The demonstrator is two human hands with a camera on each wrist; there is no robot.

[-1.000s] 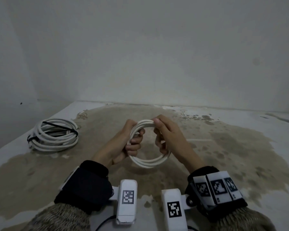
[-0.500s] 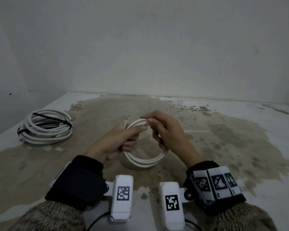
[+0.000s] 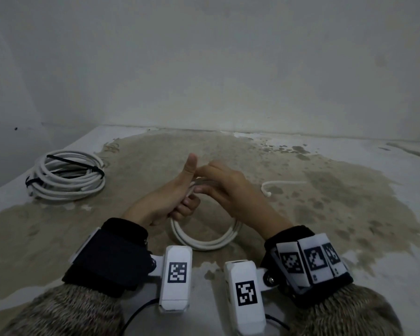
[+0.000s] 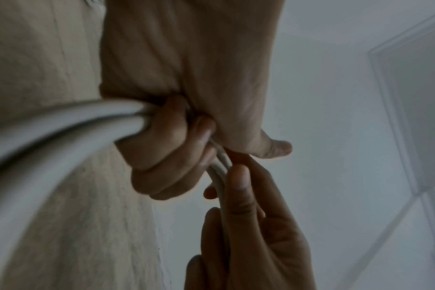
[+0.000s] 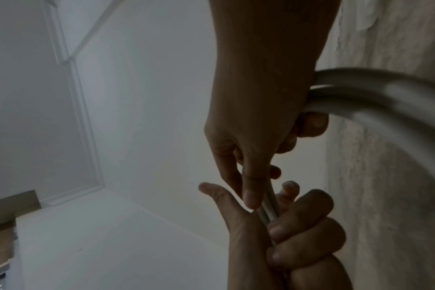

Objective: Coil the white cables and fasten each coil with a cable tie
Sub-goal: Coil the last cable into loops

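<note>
A small white cable coil (image 3: pixel 204 243) is held upright just above the stained table, between both hands. My left hand (image 3: pixel 170 202) grips its left side with curled fingers, thumb pointing up and off the cable. My right hand (image 3: pixel 228 192) pinches the strands at the top, right beside the left thumb. In the left wrist view the left hand (image 4: pixel 166 153) is wrapped round the coil (image 4: pixel 62 121). The right wrist view has the right hand (image 5: pixel 249 157) pinching the coil (image 5: pixel 385 98). A loose white cable tie (image 3: pixel 281 184) lies on the table to the right.
A larger white cable coil (image 3: pixel 66 180), bound with black ties, lies at the table's left back near the edge. A pale wall (image 3: pixel 204 69) rises behind the brown-stained table (image 3: pixel 325 214). Wrist cameras sit below both hands.
My left thumb has lifted off the coil's top and now points up. My right fingers have slid left along the top strands, up against the left hand.
</note>
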